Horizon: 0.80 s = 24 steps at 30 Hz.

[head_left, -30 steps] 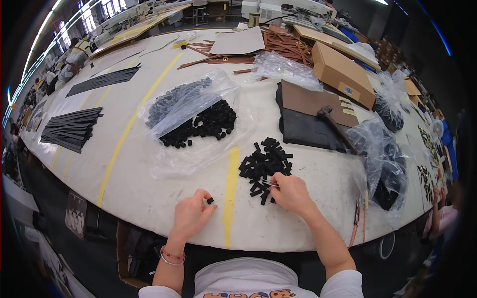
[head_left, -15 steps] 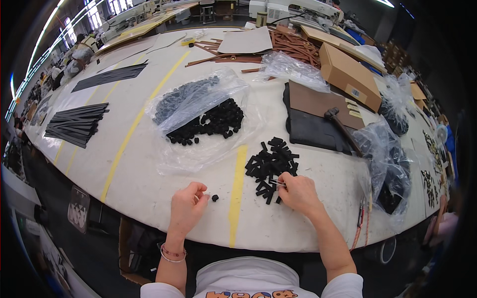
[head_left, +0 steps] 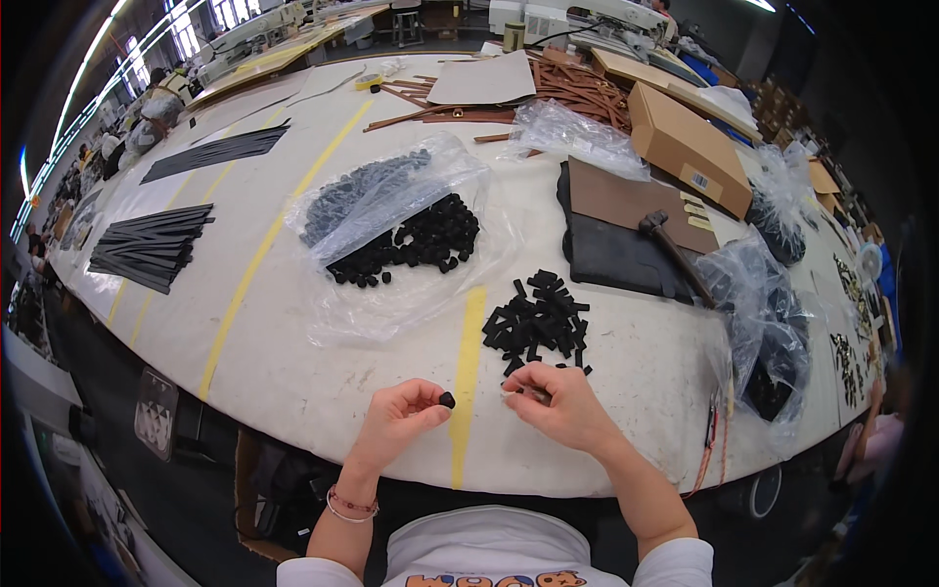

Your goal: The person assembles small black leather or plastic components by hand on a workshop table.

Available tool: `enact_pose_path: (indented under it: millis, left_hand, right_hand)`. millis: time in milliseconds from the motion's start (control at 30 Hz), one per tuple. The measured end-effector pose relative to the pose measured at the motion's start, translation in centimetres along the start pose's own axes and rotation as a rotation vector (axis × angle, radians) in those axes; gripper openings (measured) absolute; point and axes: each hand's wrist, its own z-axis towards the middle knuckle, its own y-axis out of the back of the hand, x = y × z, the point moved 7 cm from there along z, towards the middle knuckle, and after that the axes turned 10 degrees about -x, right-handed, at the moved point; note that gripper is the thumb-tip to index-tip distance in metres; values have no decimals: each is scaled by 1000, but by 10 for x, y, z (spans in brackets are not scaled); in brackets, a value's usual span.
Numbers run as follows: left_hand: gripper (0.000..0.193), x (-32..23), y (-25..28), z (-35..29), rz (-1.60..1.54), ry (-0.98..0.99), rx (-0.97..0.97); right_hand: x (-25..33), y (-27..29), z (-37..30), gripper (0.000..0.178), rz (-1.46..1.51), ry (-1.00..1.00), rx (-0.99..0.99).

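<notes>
On the near edge of the pale cloth-covered desk (head_left: 313, 391), both hands work close together, one on each side of a yellow stripe (head_left: 466, 391). Left hand (head_left: 396, 426): thumb and index finger pinch a small black piece (head_left: 447, 400), held at the stripe's left border; remaining fingers curled. Right hand (head_left: 562, 411): fingers closed around a slim tool (head_left: 536, 394), mostly hidden by the grip, its exact shape not readable. Hands face each other, apart, fingertips not touching. Just beyond the right hand lies a loose heap of short black strips (head_left: 538, 318), a few of them close by its knuckles. Further off, left of the heap, a clear plastic bag (head_left: 347, 318) lies open with many small black pieces (head_left: 430, 235) spilling from its mouth. Right of the heap: a black sheet (head_left: 621, 264) under a brown board (head_left: 626, 201), with a hammer (head_left: 675, 254) lying across them. At far left, two bundles of dark strips (head_left: 147, 245) lie flat. Left wrist carries bracelets (head_left: 350, 509).
</notes>
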Motion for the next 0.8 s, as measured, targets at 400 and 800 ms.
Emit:
enact_pose_path:
  millis: [400, 800]
  left_hand:
    - [13, -21, -30, -15, 441, -402, 17]
    - [17, -22, 11, -11, 1189, -508, -338]
  right_hand:
    - [-3, -38, -15, 11, 11, 125, -6]
    - [-34, 52, -11, 13, -527, 88, -354]
